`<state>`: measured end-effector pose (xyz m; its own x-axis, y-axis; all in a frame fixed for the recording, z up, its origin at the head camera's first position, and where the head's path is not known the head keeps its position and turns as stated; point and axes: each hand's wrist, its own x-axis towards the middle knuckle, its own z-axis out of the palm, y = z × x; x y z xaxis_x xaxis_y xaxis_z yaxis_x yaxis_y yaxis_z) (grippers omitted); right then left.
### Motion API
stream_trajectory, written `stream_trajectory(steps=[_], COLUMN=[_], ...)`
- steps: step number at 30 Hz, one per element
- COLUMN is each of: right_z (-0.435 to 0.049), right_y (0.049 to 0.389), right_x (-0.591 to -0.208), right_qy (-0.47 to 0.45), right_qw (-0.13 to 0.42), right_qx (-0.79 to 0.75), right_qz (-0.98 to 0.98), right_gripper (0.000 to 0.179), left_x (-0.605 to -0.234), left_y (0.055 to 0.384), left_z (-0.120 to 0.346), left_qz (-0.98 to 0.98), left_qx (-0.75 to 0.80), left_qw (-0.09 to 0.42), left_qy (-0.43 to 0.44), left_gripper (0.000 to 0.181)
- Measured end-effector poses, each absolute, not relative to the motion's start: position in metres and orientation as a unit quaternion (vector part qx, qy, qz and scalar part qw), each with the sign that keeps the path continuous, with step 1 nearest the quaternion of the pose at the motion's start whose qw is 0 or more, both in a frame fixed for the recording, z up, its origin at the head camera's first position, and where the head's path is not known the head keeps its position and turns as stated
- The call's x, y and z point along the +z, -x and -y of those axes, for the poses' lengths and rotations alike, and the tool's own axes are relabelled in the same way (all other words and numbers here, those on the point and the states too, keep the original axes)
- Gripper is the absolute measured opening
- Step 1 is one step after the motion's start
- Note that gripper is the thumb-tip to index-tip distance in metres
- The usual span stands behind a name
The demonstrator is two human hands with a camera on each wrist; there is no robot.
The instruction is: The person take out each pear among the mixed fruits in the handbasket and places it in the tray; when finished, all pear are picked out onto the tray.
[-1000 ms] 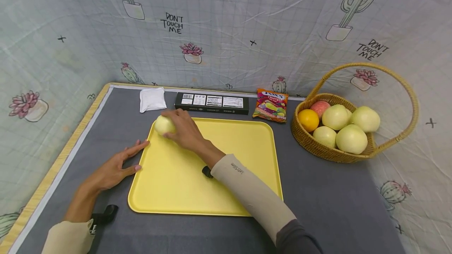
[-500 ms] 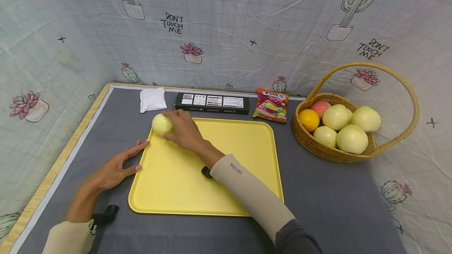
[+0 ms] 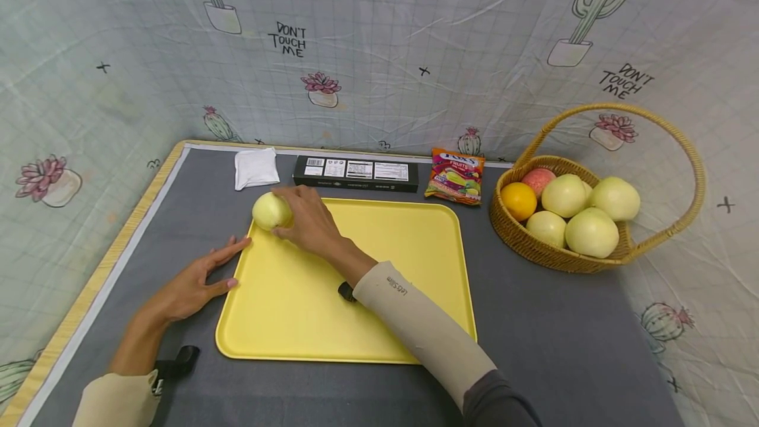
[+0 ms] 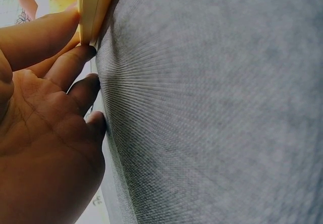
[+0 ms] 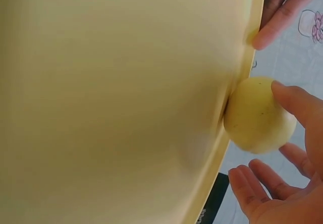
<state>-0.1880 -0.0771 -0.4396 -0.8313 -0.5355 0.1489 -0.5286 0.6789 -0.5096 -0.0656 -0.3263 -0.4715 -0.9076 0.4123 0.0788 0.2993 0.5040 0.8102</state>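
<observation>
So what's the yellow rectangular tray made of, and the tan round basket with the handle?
The yellow rectangular tray looks like smooth plastic, maybe coated metal: even colour, rounded corners, soft sheen. The tan round basket looks like wicker, slightly glossy: woven strands show in its wall and handle. They could be plastic.

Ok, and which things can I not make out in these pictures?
Small print on the black box: too small, head view.
Part of the yellow tray: behind the right sleeve, head view.
Inside bottom of the basket: covered by its fruit, head view.
Part of the held pale fruit: behind the right hand, head view.
</observation>
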Motion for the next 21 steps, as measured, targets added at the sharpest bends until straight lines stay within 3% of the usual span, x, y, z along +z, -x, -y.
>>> stream_trajectory(steps=[21], right_z=[0.055], right_y=[0.177], right_x=[-0.426], right_qy=[0.293], right_qw=[-0.014], right_qx=[-0.313], right_qz=[-0.903], right_gripper=[0.081], left_x=[-0.474], left_y=[0.067], left_z=[0.327], left_qz=[-0.864], left_qx=[0.456], left_qw=[0.068], left_qy=[-0.2], left_gripper=[0.072])
